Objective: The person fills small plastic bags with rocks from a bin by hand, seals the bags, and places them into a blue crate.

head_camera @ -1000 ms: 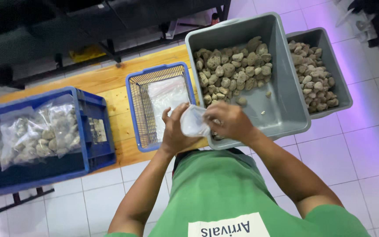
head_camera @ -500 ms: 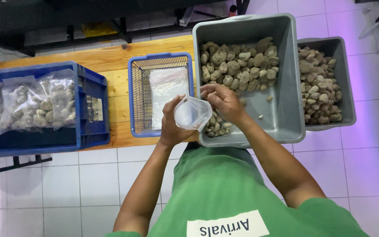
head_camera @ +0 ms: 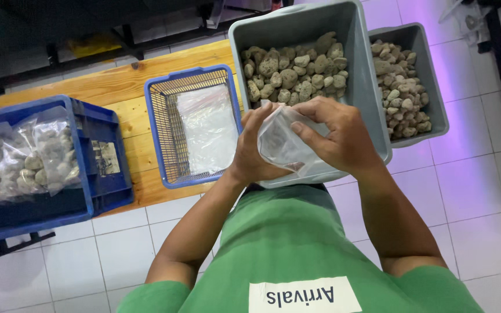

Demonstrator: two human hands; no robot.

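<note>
Both hands hold a small clear plastic bag (head_camera: 282, 142) over the near edge of a grey tub (head_camera: 366, 93) filled with grey-brown porous stones (head_camera: 297, 69). My left hand (head_camera: 253, 148) grips the bag's left side, fingers curled behind it. My right hand (head_camera: 334, 130) pinches the bag's top and right side, fingers spread over it. The bag looks empty or nearly so.
A second grey tub (head_camera: 430, 87) of the same stones stands to the right. A blue wire basket (head_camera: 166, 127) with flat clear bags lies left of the first tub. A blue crate (head_camera: 102, 168) at far left holds filled bags of stones. All rest on a wooden bench (head_camera: 100, 84) above white floor tiles.
The bag's round mouth, held open toward me half a second ago, is now flattened between my hands. The view has shifted closer to the tubs.
</note>
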